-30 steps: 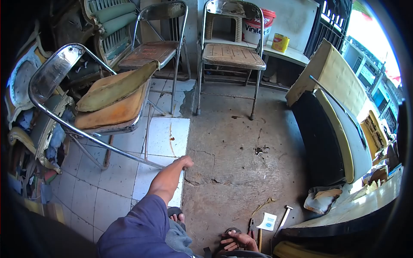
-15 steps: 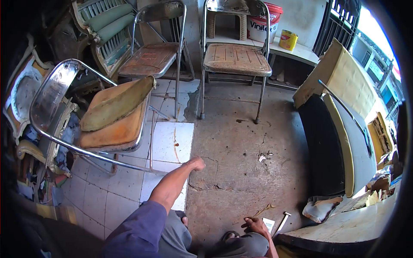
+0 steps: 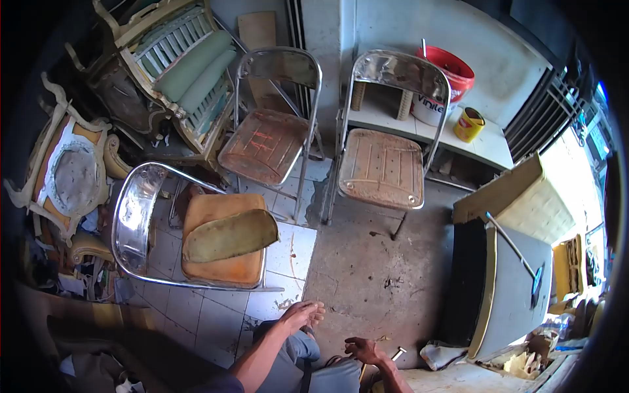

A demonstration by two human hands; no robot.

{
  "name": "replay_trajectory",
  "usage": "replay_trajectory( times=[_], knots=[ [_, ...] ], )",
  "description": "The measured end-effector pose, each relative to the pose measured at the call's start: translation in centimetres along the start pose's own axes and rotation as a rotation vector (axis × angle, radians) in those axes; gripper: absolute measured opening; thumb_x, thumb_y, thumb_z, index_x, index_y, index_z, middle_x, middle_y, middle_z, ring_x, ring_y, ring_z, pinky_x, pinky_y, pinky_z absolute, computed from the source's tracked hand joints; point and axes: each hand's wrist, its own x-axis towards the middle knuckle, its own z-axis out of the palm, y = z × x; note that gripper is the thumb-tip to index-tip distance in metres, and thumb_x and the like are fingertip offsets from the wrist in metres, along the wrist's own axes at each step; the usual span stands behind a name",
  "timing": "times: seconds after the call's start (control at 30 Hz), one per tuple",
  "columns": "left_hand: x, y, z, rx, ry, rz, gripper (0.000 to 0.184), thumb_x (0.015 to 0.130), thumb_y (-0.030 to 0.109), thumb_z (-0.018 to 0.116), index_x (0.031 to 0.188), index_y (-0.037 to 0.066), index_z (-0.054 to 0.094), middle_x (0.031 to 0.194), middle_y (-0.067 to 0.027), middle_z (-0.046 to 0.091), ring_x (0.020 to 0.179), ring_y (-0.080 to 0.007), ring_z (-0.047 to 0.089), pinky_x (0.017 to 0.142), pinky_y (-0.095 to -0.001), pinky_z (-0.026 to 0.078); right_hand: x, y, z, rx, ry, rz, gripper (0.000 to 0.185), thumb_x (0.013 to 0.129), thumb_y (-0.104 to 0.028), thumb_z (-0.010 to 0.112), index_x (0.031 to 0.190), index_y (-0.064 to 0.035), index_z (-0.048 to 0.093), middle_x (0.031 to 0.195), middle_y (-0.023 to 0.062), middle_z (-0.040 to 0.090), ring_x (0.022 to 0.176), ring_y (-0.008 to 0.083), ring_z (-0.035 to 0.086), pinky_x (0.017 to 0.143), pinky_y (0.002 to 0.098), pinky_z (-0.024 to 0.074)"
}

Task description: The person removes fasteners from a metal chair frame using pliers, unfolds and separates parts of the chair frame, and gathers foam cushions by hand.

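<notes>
My left hand (image 3: 303,316) hovers over my knee, its fingers loosely stretched out with nothing visible in them. My right hand (image 3: 364,350) is lower and to the right, above the floor by my other leg. Its fingers are apart and appear bare. Just beyond it lie a hammer (image 3: 398,354), partly hidden, and a small yellowish tool (image 3: 382,338) whose kind I cannot make out. In front of my left hand is a chrome folding chair (image 3: 135,226), tilted over. An orange foam pad (image 3: 226,272) covers its seat, and a worn olive cushion piece (image 3: 229,237) rests on top.
Two folding chairs with bare rusty seats (image 3: 267,145) (image 3: 382,167) stand ahead. Behind are a white shelf (image 3: 488,147), a paint bucket (image 3: 452,78) and a yellow can (image 3: 469,126). Carved furniture frames (image 3: 72,173) crowd the left; a grey upholstered panel (image 3: 511,288) stands right.
My left hand has drawn back from over the floor to my knee, its fingers loosening from a fist. My right hand has shifted left. The view has tilted and turned; the chairs stay in place.
</notes>
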Motion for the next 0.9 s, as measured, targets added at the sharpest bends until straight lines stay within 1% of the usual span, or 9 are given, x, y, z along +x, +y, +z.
replay_trajectory(
  times=[0.13, 0.3, 0.37, 0.43, 0.5, 0.6, 0.67, 0.77, 0.9],
  knots=[
    [-1.6, 9.7, -1.2, -0.136, 0.062, 0.216, 0.031, 0.102, 0.026, 0.054, 0.125, 0.005, 0.06, 0.109, -0.0073, 0.068, 0.091, -0.0163, 0.068, 0.078, -0.0277, 0.054, 2.8, -7.8, -5.6, 0.017, -0.039, 0.136, 0.05, 0.097, -0.037, 0.055, 0.13, 0.0008, 0.057, 0.101, 0.0148, 0.073, 0.09, 0.0216, 0.071, 0.079, 0.0332, 0.055],
    [2.2, 23.0, -7.4, -0.388, 0.248, 0.441, 0.028, 0.101, 0.022, 0.056, 0.122, 0.003, 0.06, 0.097, -0.0081, 0.069, 0.081, -0.0143, 0.067, 0.072, -0.0271, 0.055, 9.0, -28.4, -16.7, -1.031, -0.036, -0.223, 0.04, 0.096, -0.036, 0.057, 0.127, -0.0121, 0.062, 0.11, 0.016, 0.071, 0.097, 0.0309, 0.069, 0.082, 0.0393, 0.0561],
    [5.2, 28.0, -10.4, -0.448, 0.369, 0.471, 0.023, 0.101, 0.019, 0.055, 0.119, 0.006, 0.061, 0.094, -0.0075, 0.068, 0.075, -0.014, 0.066, 0.065, -0.0274, 0.054, 10.6, -39.8, -20.3, -0.849, 0.207, -0.188, 0.037, 0.094, -0.031, 0.061, 0.127, -0.0121, 0.063, 0.106, 0.0161, 0.071, 0.092, 0.0279, 0.07, 0.08, 0.0402, 0.056],
    [8.1, 32.5, -13.8, -0.481, 0.479, 0.359, 0.028, 0.1, 0.02, 0.053, 0.124, 0.006, 0.056, 0.103, -0.0096, 0.066, 0.084, -0.0176, 0.066, 0.069, -0.0301, 0.053, 13.3, -47.4, -25.5, -1.019, 0.373, -0.508, 0.035, 0.093, -0.021, 0.064, 0.126, -0.0091, 0.063, 0.096, 0.0153, 0.072, 0.082, 0.027, 0.07, 0.075, 0.038, 0.0557],
    [12.1, 34.5, -17.2, -0.681, 0.502, 0.384, 0.023, 0.098, 0.022, 0.056, 0.117, 0.009, 0.058, 0.09, -0.0042, 0.059, 0.074, -0.0155, 0.06, 0.066, -0.0294, 0.052, 14.1, -59.2, -27.2, -0.832, 0.384, -0.364, 0.035, 0.091, -0.015, 0.065, 0.125, -0.0084, 0.063, 0.098, 0.0154, 0.071, 0.087, 0.0289, 0.069, 0.076, 0.0368, 0.0551],
    [18.4, 35.3, -22.0, -0.645, 0.627, 0.33, 0.033, 0.096, 0.024, 0.06, 0.125, 0.011, 0.05, 0.086, -0.0022, 0.057, 0.073, -0.014, 0.057, 0.068, -0.0298, 0.051, 18.5, -68.8, -31.7, -0.876, 0.544, -0.727, 0.04, 0.09, -0.012, 0.065, 0.129, -0.0087, 0.06, 0.109, 0.0166, 0.068, 0.098, 0.032, 0.066, 0.082, 0.0376, 0.0538],
    [21.7, 35.6, -24.2, -0.457, 0.96, 0.247, 0.05, 0.094, 0.028, 0.063, 0.135, 0.012, 0.039, 0.089, -0.0032, 0.056, 0.076, -0.0152, 0.055, 0.072, -0.0342, 0.051, 23.1, -74.2, -35.4, -1.038, 0.709, -0.896, 0.048, 0.088, -0.018, 0.068, 0.133, -0.0067, 0.056, 0.118, 0.0207, 0.063, 0.106, 0.0372, 0.063, 0.089, 0.0409, 0.0516],
    [25.6, 34.1, -27.2, -0.556, 0.91, 0.082, 0.075, 0.091, 0.037, 0.067, 0.146, 0.009, 0.026, 0.133, -0.0163, 0.05, 0.116, -0.0285, 0.054, 0.09, -0.0461, 0.051, 32.3, -78.7, -41.7, -1.343, 1.071, -1.081, 0.067, 0.085, -0.032, 0.073, 0.14, -0.0023, 0.047, 0.124, 0.0272, 0.058, 0.114, 0.0447, 0.056, 0.098, 0.0477, 0.0461],
    [19.0, 39.9, -26.2, -0.785, 0.76, 0.145, 0.093, 0.082, 0.053, 0.074, 0.148, 0.008, 0.027, 0.145, -0.0243, 0.042, 0.13, -0.0344, 0.045, 0.101, -0.0548, 0.039, 39.7, -82.7, -44.5, -0.862, 0.718, -0.603, 0.076, 0.086, -0.046, 0.07, 0.142, -0.0039, 0.042, 0.124, 0.0292, 0.06, 0.116, 0.0463, 0.057, 0.097, 0.0518, 0.0453]
  ],
)
